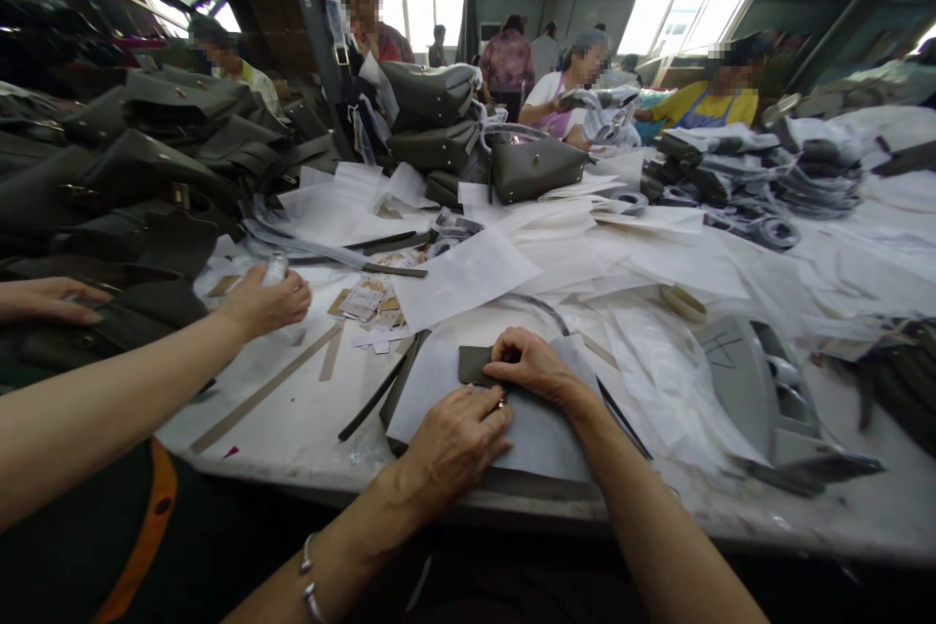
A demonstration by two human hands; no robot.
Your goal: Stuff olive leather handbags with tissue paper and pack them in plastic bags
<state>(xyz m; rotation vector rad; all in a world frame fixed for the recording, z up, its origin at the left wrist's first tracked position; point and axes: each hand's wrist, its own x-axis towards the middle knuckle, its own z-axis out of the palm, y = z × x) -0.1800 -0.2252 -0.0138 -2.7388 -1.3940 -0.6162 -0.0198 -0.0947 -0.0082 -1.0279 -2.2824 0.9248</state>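
Note:
A handbag [392,414] lies on the table in front of me, mostly hidden under a sheet of white paper [541,434]. On top of the paper sits a small dark green leather flap [473,365]. My right hand [532,367] pinches the flap's right edge between thumb and fingers. My left hand [462,434] rests palm down on the paper just below, fingers stretched out, touching the sheet. A small gold-coloured metal piece shows by its fingertips; whether it is a ring or a clasp I cannot tell.
At the left, a co-worker's hand [272,300] holds something clear, near a heap of dark green bags [124,175]. Tags [370,297] and loose paper sheets [468,275] lie ahead. A grey panel [738,375] stands right. Other people work across the table.

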